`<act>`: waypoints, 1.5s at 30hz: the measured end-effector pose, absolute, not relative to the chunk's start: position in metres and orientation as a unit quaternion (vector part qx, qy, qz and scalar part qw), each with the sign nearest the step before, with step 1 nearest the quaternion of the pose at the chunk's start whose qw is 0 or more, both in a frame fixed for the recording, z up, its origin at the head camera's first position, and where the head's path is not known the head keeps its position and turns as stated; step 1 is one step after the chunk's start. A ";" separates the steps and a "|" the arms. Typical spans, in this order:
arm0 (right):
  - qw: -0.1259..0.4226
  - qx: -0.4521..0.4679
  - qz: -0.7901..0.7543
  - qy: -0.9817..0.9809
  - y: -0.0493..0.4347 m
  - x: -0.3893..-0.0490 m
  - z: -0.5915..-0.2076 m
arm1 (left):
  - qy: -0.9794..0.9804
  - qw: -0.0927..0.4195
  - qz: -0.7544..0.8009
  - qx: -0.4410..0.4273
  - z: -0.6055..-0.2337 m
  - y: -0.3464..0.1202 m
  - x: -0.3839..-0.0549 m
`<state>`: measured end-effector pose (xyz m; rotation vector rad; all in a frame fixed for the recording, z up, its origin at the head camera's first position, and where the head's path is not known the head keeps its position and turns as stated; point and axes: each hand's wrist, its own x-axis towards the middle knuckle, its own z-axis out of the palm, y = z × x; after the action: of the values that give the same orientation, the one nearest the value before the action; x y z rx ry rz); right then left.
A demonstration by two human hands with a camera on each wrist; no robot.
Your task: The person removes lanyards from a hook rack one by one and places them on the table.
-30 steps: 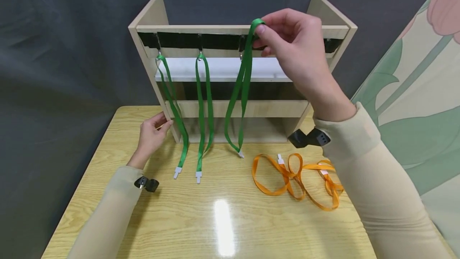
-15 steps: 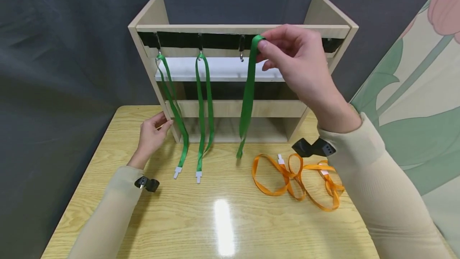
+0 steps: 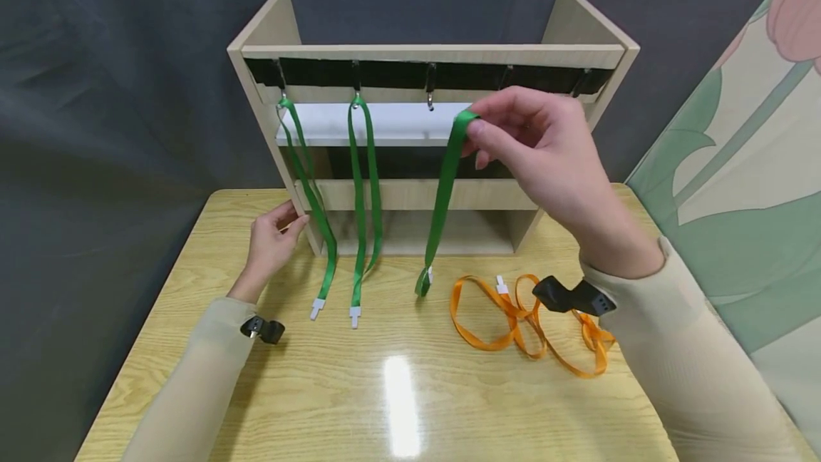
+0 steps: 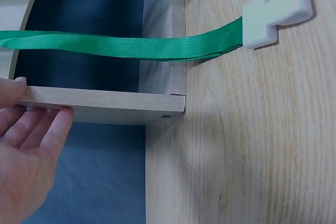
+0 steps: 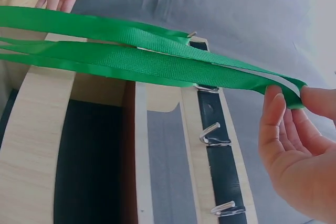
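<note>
A green lanyard dangles from my right hand, whose thumb and fingers pinch the top of its loop. It hangs in front of the wooden shelf unit, below and right of the bare middle hook. Two more green lanyards hang from the hooks on the left, white clips downward. At the lower left, my left hand grips the edge of the unit's side panel, thumb on one face and fingers on the other.
Orange lanyards lie in loose loops on the wooden table, right of centre. Along the black strip are further hooks, two of them bare in the right wrist view, such as the lower hook. A dark curtain stands behind.
My right hand has lowered and drawn back from the middle hook, taking the green lanyard off it. The middle hook is now bare. My left hand has stayed on the side panel.
</note>
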<state>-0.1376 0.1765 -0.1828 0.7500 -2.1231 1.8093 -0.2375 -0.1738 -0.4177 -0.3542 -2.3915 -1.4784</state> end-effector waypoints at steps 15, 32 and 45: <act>0.088 0.258 0.595 -0.756 0.184 -0.131 -0.204 | -0.832 0.149 -0.520 -0.120 -0.416 -0.173 -0.235; 0.089 0.271 0.625 -0.727 0.195 -0.124 -0.209 | -0.831 0.152 -0.520 -0.125 -0.416 -0.173 -0.235; 0.092 0.283 0.640 -0.708 0.200 -0.125 -0.203 | -0.836 0.151 -0.512 -0.125 -0.418 -0.174 -0.236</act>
<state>-0.1248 0.2003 -0.2030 0.8397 -2.1041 1.9023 -0.2361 -0.1738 -0.4176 -0.3585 -2.4004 -1.4714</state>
